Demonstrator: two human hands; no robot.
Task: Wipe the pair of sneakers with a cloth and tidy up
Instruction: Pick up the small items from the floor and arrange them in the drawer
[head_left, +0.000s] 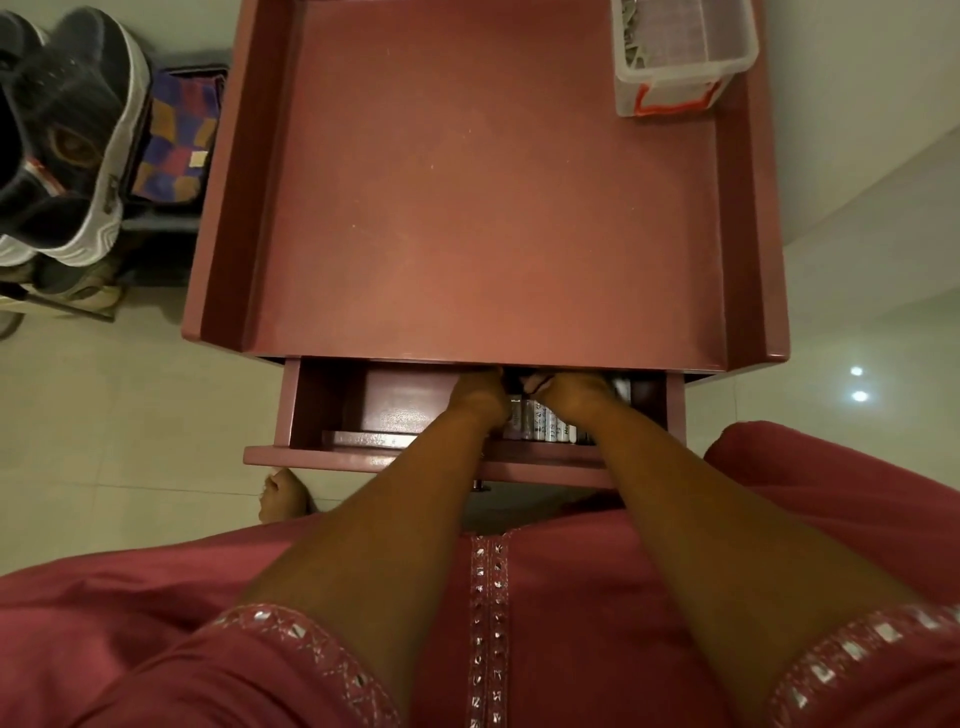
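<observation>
Deep under the cabinet top, the left hand (480, 397) and right hand (569, 396) pinch something dark, perhaps the cloth; I cannot tell. Fumbling unseen could topple the small tubes (540, 423) in the drawer (332, 457). The sneakers (78, 140) sit on a rack well apart, to the left.

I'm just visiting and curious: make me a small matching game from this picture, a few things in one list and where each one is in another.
Things:
1. plastic box
2. sneakers
3. both hands, left hand and right hand
4. bare foot

Places:
A. on the floor below the drawer front
B. far right corner of the cabinet top
C. on a rack left of the cabinet
D. inside the open drawer

Pairs: 1-B, 2-C, 3-D, 4-A
</observation>
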